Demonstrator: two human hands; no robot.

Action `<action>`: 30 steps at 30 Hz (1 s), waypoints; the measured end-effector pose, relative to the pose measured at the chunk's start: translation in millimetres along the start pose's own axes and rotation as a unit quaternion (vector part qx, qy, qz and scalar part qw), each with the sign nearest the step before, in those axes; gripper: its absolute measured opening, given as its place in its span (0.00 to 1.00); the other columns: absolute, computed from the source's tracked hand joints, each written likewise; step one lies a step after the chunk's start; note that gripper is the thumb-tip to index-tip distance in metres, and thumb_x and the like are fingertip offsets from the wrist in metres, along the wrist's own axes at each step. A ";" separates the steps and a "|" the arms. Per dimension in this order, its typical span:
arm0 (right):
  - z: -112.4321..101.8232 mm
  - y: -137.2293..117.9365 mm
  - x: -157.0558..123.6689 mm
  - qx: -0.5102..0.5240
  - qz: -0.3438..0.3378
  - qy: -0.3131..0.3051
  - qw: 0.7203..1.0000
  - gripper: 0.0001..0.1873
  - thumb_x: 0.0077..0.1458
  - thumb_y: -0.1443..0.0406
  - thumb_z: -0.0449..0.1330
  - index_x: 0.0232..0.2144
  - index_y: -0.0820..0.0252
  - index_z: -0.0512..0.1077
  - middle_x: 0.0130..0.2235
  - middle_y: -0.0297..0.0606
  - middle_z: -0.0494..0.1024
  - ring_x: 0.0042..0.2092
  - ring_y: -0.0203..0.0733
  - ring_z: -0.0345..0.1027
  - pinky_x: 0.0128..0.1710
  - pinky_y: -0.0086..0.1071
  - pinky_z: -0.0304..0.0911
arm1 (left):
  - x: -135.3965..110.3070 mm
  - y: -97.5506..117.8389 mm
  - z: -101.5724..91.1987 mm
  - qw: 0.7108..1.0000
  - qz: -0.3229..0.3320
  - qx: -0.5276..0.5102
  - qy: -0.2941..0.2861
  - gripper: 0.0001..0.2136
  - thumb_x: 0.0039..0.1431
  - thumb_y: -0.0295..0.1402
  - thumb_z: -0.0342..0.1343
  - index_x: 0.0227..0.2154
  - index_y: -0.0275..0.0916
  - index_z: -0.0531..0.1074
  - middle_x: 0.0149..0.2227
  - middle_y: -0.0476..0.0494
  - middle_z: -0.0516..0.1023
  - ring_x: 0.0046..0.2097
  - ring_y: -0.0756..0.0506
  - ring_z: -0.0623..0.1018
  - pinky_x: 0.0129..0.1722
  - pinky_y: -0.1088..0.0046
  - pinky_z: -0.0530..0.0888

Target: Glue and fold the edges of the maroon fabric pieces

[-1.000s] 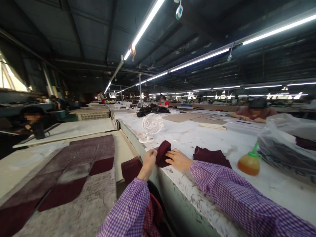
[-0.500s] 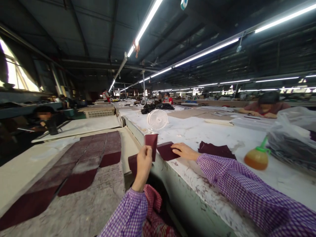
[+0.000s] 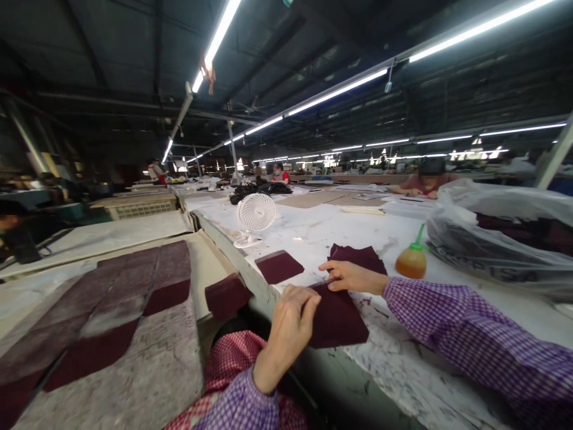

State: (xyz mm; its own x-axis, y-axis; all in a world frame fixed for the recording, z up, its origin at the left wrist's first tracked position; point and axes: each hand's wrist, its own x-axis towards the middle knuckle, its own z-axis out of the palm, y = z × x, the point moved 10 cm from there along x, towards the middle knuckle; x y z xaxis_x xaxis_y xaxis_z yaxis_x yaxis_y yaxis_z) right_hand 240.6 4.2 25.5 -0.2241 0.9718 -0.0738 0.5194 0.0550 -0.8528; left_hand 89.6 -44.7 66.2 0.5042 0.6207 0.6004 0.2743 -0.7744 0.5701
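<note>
My left hand [image 3: 290, 325] is closed in a pinch on the left edge of a dark maroon fabric piece [image 3: 338, 322], which lies partly over the white table's near edge. At the piece's upper edge, my right hand [image 3: 353, 278] has its index finger stretched out and its thumb touching the cloth. A second maroon piece [image 3: 278, 266] lies flat just beyond my left hand. Behind my right hand is a small stack of maroon pieces [image 3: 360, 257]. Another maroon piece [image 3: 227, 295] hangs at the edge of the left table.
Overlapping maroon panels [image 3: 111, 334] with greyish smears cover a board [image 3: 156, 364] at left. A white fan [image 3: 256, 212] stands ahead. At right are a bottle of amber liquid [image 3: 410, 261] and a clear plastic bag [image 3: 505, 251]. A co-worker [image 3: 425, 178] sits across the table.
My view has turned right. My left hand has brought a maroon piece over to the white table. My right hand has left the piece it lay on and moved to this one.
</note>
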 end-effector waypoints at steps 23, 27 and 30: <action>-12.6 -31.1 -3.1 -0.453 -0.218 0.068 0.862 0.12 0.55 0.68 0.52 0.38 0.60 0.74 0.37 0.39 0.75 0.36 0.38 0.68 0.37 0.29 0.59 | 43.2 -38.5 52.3 0.960 0.002 0.252 -0.119 0.10 0.60 0.28 0.48 0.37 0.43 0.75 0.37 0.45 0.72 0.41 0.44 0.68 0.39 0.67 0.64; -10.0 -31.5 -3.9 -0.468 -0.217 0.070 0.854 0.10 0.53 0.68 0.53 0.36 0.60 0.73 0.37 0.38 0.74 0.34 0.37 0.66 0.33 0.28 0.57 | 44.5 -38.1 53.8 0.957 0.002 0.263 -0.126 0.10 0.60 0.28 0.48 0.37 0.43 0.74 0.37 0.45 0.72 0.42 0.43 0.67 0.41 0.67 0.64; -11.1 -31.4 -2.9 -0.478 -0.212 0.080 0.849 0.08 0.52 0.68 0.54 0.33 0.59 0.73 0.35 0.36 0.74 0.32 0.35 0.64 0.30 0.27 0.54 | 45.4 -37.6 54.1 0.956 0.003 0.263 -0.132 0.10 0.60 0.29 0.48 0.36 0.43 0.74 0.37 0.45 0.72 0.42 0.43 0.68 0.41 0.66 0.64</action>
State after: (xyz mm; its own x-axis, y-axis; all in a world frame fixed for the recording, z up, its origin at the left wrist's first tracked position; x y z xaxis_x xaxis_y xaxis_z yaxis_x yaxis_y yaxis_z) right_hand 234.1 2.2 58.2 -0.4828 0.8328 0.2711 0.8689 0.4941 0.0295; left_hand 146.5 5.9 41.7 0.6778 0.6165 0.4006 0.6085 -0.7762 0.1648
